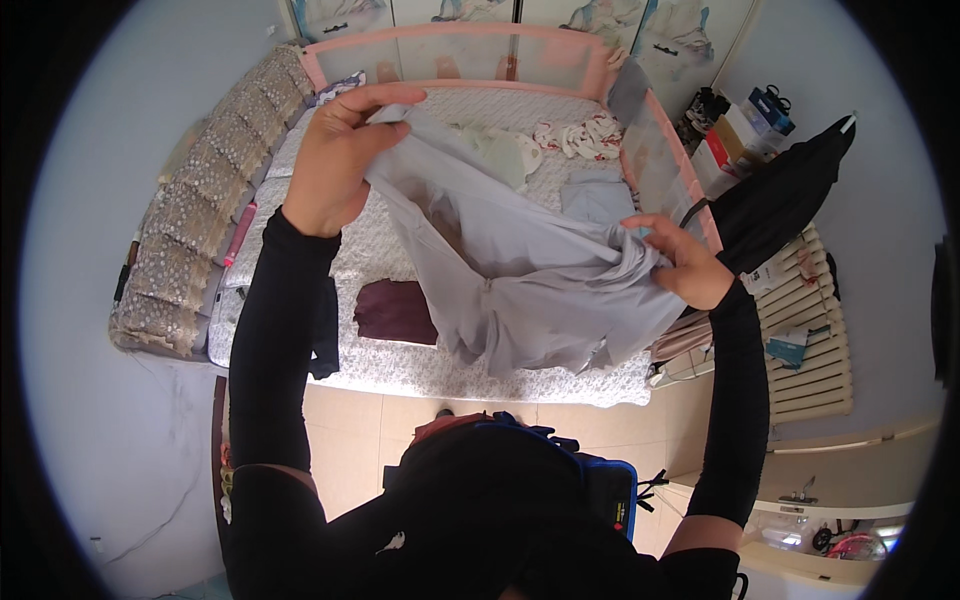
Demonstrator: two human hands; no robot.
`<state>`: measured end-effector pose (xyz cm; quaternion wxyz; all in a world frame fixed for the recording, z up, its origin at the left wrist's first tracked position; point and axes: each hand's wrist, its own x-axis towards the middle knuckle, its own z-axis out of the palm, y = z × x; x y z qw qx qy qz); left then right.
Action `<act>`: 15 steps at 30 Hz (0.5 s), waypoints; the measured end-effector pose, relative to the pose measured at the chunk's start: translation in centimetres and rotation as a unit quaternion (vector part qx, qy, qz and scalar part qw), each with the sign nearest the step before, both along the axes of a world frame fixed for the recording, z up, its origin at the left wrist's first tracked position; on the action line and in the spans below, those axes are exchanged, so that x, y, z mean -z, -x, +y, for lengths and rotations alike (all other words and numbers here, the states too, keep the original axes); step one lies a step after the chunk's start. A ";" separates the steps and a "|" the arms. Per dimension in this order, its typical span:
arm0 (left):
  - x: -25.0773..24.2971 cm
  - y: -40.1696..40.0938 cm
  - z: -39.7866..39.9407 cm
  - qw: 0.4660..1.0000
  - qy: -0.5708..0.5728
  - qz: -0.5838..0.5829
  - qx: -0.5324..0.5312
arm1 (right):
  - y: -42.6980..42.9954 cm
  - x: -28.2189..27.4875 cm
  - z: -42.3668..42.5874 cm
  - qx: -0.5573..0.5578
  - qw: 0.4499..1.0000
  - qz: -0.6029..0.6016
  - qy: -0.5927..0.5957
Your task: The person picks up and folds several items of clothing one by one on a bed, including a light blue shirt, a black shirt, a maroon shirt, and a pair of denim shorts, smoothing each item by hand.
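A light grey garment (540, 247) hangs stretched between my two hands above the bed. My left hand (337, 154) pinches one end of it between thumb and fingers, higher up and farther from me. Bunched folds of the other end are in the grip of my right hand (686, 259). The cloth sags in the middle, with an opening facing up. Under it lies a white patterned bed sheet (480, 386), partly hidden. A folded maroon cloth (394, 311) rests on the sheet, its right side covered by the garment. A dark garment (325, 330) shows beside my left forearm.
A padded headboard with a lace cover (202, 202) lines the left. Pink mesh bed rails (465, 56) edge the far side and right. Folded grey-blue clothing (596, 195) and a crumpled white-and-red cloth (581, 136) lie on the bed. A radiator (802, 375) and boxes (739, 142) stand right.
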<state>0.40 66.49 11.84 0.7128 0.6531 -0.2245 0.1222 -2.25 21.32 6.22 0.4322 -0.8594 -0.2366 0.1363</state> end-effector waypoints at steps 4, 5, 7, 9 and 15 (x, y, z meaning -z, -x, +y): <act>-0.6 1.0 0.2 0.995 0.078 -0.054 0.013 | 1.4 0.4 0.7 -0.013 0.978 0.150 -0.141; -0.5 1.5 0.3 0.994 0.087 -0.060 0.016 | 1.5 0.6 0.9 -0.024 0.970 0.166 -0.177; 0.1 2.1 0.6 0.991 0.110 -0.070 0.025 | 1.0 2.4 0.3 -0.070 0.958 0.186 -0.205; 1.2 2.8 0.0 0.996 0.072 -0.044 -0.008 | 0.6 4.7 -0.3 -0.071 0.967 0.156 -0.191; 4.5 5.3 -2.3 1.000 0.011 0.005 -0.014 | 0.4 11.0 -0.1 0.037 0.991 0.041 -0.119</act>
